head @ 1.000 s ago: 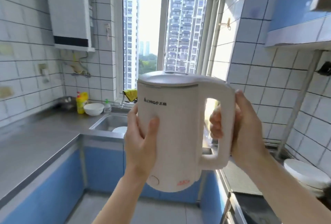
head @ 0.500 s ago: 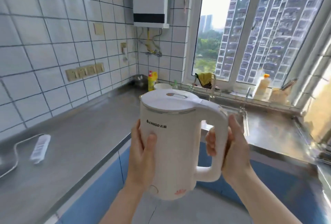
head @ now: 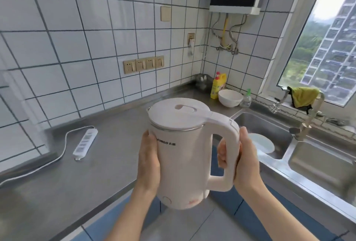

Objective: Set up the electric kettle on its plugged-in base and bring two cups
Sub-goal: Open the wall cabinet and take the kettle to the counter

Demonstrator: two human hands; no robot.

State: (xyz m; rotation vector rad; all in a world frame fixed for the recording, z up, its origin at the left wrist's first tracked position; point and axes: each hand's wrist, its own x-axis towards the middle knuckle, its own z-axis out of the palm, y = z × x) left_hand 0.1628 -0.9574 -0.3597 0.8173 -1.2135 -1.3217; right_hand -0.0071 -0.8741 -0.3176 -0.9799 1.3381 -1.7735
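A white electric kettle (head: 183,156) with its lid closed hangs in the air in front of me, above the edge of the steel counter (head: 107,163). My right hand (head: 240,165) grips its handle. My left hand (head: 149,163) cups the left side of the body, fingers curved round it. A white power strip (head: 85,141) with its cable lies on the counter to the left. No kettle base and no cups are in view.
A double steel sink (head: 289,144) with a white plate (head: 263,142) in it lies to the right. A white bowl (head: 230,97), a yellow bottle (head: 217,86) and a small green-capped bottle (head: 246,99) stand at the back corner. Wall sockets (head: 143,64) sit above the counter.
The view has swung left and down, from the window toward the left counter and tiled wall. The kettle stays held in both hands; the power strip now lies nearer.
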